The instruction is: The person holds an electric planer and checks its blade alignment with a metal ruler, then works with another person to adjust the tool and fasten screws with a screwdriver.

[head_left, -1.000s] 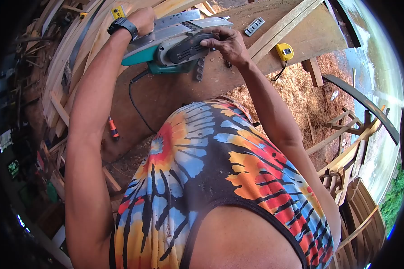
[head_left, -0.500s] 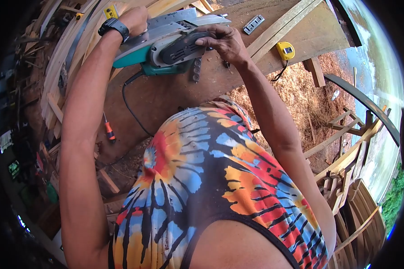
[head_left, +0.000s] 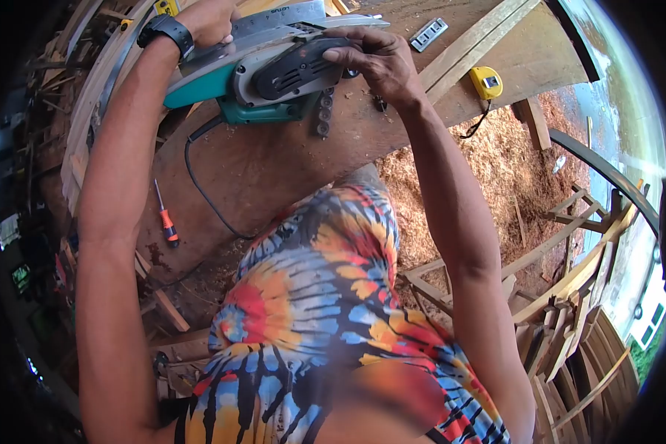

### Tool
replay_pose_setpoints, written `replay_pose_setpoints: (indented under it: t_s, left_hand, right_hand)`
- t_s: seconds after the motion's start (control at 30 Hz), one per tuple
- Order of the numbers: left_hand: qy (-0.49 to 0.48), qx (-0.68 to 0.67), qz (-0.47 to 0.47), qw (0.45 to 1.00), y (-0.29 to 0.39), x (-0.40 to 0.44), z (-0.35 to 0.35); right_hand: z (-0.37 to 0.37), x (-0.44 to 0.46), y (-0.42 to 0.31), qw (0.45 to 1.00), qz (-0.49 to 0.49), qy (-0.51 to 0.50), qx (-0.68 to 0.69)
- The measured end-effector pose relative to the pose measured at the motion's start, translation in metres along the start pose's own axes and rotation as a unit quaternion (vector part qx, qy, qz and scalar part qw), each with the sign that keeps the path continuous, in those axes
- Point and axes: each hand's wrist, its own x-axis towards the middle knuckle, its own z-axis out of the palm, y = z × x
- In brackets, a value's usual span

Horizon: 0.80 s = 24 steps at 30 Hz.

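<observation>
A teal and grey power planer [head_left: 270,78] with a black side cover lies on its side on the brown board. My right hand [head_left: 377,63] grips its right end, thumb on the black cover and fingers over the upper edge. My left hand [head_left: 206,22], below a black wristwatch [head_left: 166,35], is closed at the upper left of the planer's metal sole; what its fingers hold is hidden. A marked metal square [head_left: 277,18] lies along the sole's far side. The planer's cord [head_left: 196,177] curves down the board.
An orange-handled screwdriver [head_left: 168,226] lies at left on the board [head_left: 348,140]. A yellow tape measure [head_left: 486,83], a grey metal piece [head_left: 428,35] and wood strips [head_left: 477,48] are at right. Wood shavings [head_left: 488,170] cover the ground beyond the edge. Lumber is stacked around.
My left hand has moved left along the planer. The planer has shifted slightly left and my right hand slightly right in view. The torso has leaned, and the screwdriver shows more fully.
</observation>
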Motion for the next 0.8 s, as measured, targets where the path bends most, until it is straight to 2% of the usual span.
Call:
replay_pose_setpoints:
  t_s: [0.13,0.23,0.33,0.37,0.4,0.47,0.67,0.8]
  left_hand:
    - [0.007,-0.041,-0.017,0.999,-0.001,-0.004,0.002]
    - [-0.011,-0.044,0.015,0.999,0.001,-0.007,-0.004]
    - [-0.047,-0.114,-0.04,0.992,0.002,-0.008,-0.005]
    - [-0.034,-0.097,-0.024,0.994,0.002,-0.006,-0.004]
    - [-0.022,-0.08,-0.008,0.996,-0.001,-0.005,-0.002]
    - [0.027,-0.066,0.014,0.997,-0.01,-0.003,0.009]
    - [0.046,-0.053,0.064,0.996,-0.003,-0.013,0.001]
    - [0.01,-0.1,0.009,0.995,0.006,-0.014,-0.005]
  right_hand:
    - [0.003,-0.002,0.005,1.0,-0.006,0.016,0.009]
    - [0.004,0.002,0.008,0.999,-0.005,0.012,0.042]
    - [0.005,0.004,0.014,0.998,-0.026,0.027,0.041]
    - [0.005,0.003,0.016,0.998,-0.038,0.036,0.032]
    - [0.004,0.001,0.009,0.999,0.006,0.019,0.029]
    - [0.001,0.003,0.007,1.0,-0.018,0.006,0.003]
    - [-0.002,0.007,0.003,0.999,-0.036,-0.01,-0.007]
    - [-0.004,0.007,-0.001,0.999,-0.027,-0.023,-0.007]
